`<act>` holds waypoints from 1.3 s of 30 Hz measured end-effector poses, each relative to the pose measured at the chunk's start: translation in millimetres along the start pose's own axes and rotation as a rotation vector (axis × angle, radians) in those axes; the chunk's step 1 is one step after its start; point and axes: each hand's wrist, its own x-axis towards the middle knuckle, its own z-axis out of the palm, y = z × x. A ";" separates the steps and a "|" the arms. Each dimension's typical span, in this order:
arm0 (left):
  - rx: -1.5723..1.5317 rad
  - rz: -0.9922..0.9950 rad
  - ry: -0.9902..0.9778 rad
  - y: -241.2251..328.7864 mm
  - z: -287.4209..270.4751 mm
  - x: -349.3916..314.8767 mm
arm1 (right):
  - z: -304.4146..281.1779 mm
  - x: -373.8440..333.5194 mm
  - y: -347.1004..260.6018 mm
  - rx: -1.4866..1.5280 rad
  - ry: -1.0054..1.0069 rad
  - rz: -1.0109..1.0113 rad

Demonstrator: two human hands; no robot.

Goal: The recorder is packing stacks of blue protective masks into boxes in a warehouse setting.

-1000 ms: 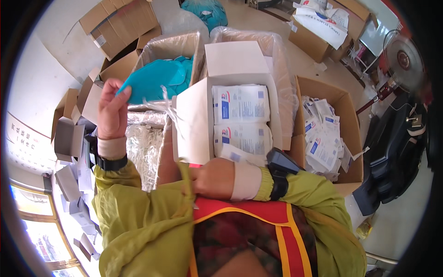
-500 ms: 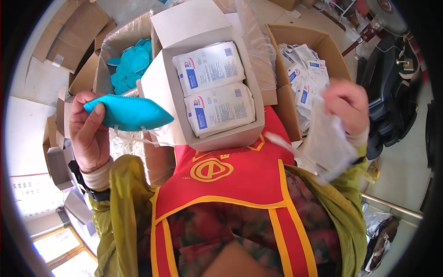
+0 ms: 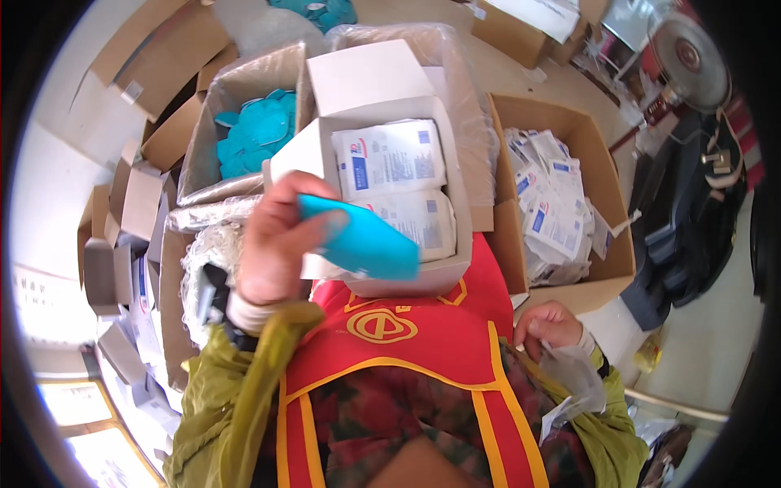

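Note:
My left hand (image 3: 277, 240) is closed on one end of a flat, folded teal face mask (image 3: 370, 244). The mask reaches over the near part of an open white carton (image 3: 407, 287) and hides some of the white printed packets (image 3: 390, 163) stacked inside it. Down at the lower right, beside the red apron (image 3: 390, 350), my right hand (image 3: 553, 325) has its fingers curled around the top of a limp, translucent white pouch (image 3: 578, 382). That pouch hangs against my sleeve, and I cannot make out whether anything is in it.
Loose teal masks (image 3: 256, 134) fill a plastic-lined box at the back left. On the right stands a cardboard box (image 3: 606, 268) of white packets. White elastic loops (image 3: 213, 268) lie in a box at left. A black bag (image 3: 691, 203) and a fan (image 3: 690, 61) are farther right.
My left hand has brought the mask rightward and down, over the carton. My right hand has dropped with the pouch from beside the packet box to near my lap.

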 end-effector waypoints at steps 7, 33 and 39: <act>-0.093 -0.197 -0.086 -78.5 -13.5 -15.0 | 5.8 47.2 -48.8 -0.475 0.067 -0.021; -0.352 0.045 0.315 -59.6 -57.4 11.8 | -2.1 335.0 -152.9 -1.881 0.429 -0.353; 0.096 0.142 0.328 -46.8 -60.6 17.5 | 25.9 275.6 -152.1 -1.408 0.224 -0.640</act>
